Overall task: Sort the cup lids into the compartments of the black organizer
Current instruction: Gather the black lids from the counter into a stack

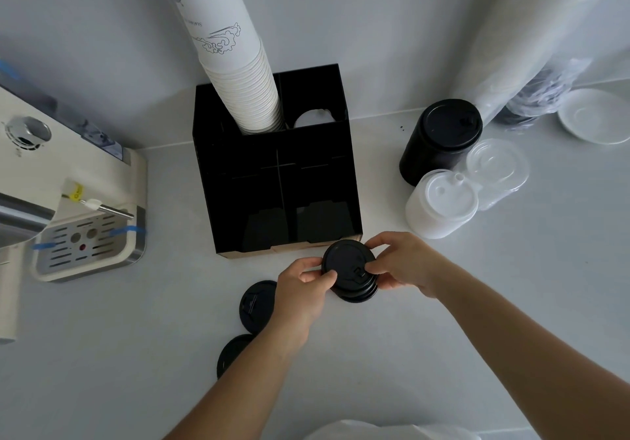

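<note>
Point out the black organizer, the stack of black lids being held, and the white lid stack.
black organizer [272, 180], head view, on its dark front wall.
stack of black lids [347, 262], head view, on the top lid's face.
white lid stack [443, 201], head view, on the top lid.

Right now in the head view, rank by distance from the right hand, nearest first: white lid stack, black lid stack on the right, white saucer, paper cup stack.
1. White lid stack: just up and to the right of the right hand.
2. Black lid stack: behind the white one.
3. Paper cup stack: rear-left organizer compartment, up-left.
4. White saucer: far right, by the wall.
</note>
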